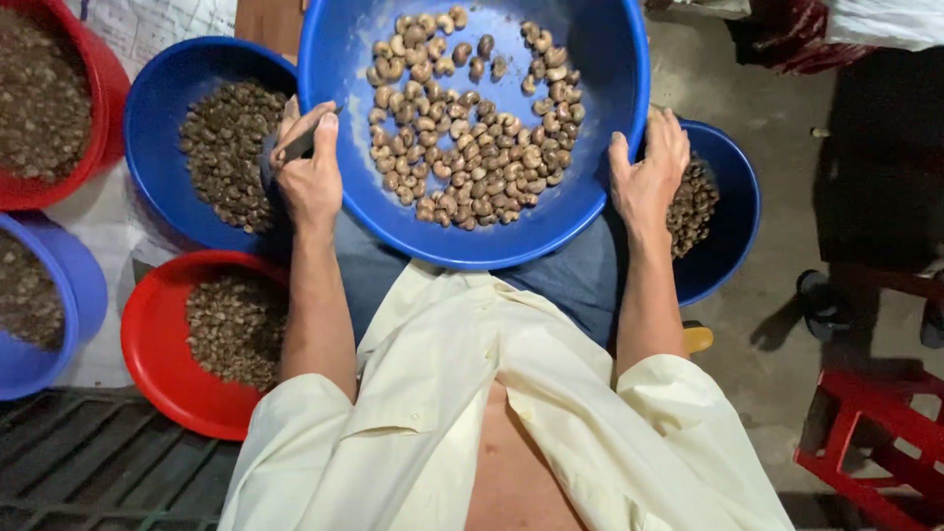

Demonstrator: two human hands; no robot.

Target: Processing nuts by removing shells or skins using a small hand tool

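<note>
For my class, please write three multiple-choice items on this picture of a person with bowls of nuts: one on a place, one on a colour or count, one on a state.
1. Where does the large blue bowl of nuts rest?
A. on the person's lap
B. on the red stool
C. on the metal grate

2. How many red bowls show?
A. none
B. two
C. four

3. How do the hands stand?
A. both scoop nuts from inside
B. both hang free of the bowl
C. each is at a side of the rim

Answers:
1 A: the bowl sits over the person's legs, above the pale shirt.
2 B: one red bowl lies at lower left, another red bowl at upper left.
3 C: the left hand, gripping a small dark tool, and the right hand are at opposite sides of the rim.
</note>
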